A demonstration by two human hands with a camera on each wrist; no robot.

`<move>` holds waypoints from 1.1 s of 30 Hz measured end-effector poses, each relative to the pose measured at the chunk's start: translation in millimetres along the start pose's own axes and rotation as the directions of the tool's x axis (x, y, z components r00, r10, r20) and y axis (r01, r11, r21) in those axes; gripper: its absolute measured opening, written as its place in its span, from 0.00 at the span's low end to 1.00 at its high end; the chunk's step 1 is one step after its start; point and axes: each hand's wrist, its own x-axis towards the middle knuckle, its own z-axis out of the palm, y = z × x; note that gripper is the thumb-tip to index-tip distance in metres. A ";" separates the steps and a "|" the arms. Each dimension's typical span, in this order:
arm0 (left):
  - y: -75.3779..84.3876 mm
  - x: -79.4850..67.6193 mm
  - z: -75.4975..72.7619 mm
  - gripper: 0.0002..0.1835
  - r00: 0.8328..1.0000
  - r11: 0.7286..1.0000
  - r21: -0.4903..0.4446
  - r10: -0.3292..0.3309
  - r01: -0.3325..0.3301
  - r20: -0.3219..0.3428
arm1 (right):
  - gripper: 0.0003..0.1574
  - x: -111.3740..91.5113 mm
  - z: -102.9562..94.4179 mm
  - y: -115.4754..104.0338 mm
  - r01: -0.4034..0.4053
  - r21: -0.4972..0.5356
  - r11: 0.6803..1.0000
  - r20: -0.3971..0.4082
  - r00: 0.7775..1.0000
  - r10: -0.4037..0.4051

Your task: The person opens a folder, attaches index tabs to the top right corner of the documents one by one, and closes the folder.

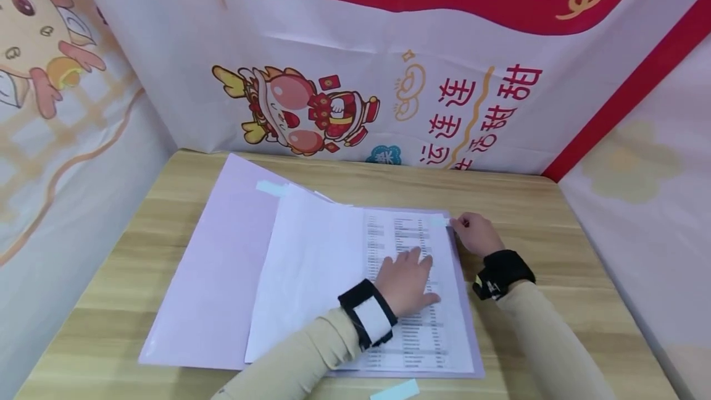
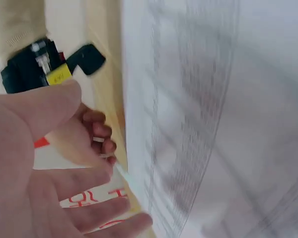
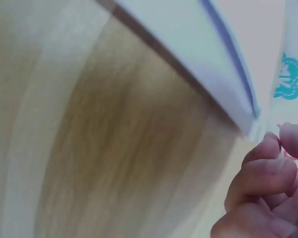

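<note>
One left hand and one right hand are showing; two black wristbands, two beige sleeves. One lilac folder is lying on one table. Three pale blue strips are showing. White sheets are overlapping, number unclear. Two cartoon figures are appearing.

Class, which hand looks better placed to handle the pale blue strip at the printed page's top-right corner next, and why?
Probably the right hand: it pinches the outer end of the pale blue strip. The left hand lies spread on the printed page.
</note>
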 end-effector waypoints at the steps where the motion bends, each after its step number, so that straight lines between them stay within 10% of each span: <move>1: 1.3 -5.7 -0.2 0.39 1.000 1.000 -0.008 0.010 -0.010 0.011 | 0.22 -3.1 -2.2 -0.8 0.016 0.003 1.000 0.002 1.000 -0.016; 13: 14.3 -51.5 16.8 0.49 0.996 0.998 -0.038 0.059 -0.056 0.062 | 0.34 -69.1 -21.6 -15.2 0.063 0.213 0.975 0.186 0.977 -0.104; 22: 17.9 -54.9 45.7 0.53 1.000 1.000 0.019 0.024 -0.024 0.012 | 0.38 -120.7 -20.4 -7.2 -0.048 0.300 0.953 0.381 0.922 -0.074; 33: 16.8 -53.9 53.1 0.64 1.000 0.995 0.101 0.010 -0.009 -0.015 | 0.41 -135.5 8.4 20.7 -0.070 0.251 0.966 0.487 0.871 -0.064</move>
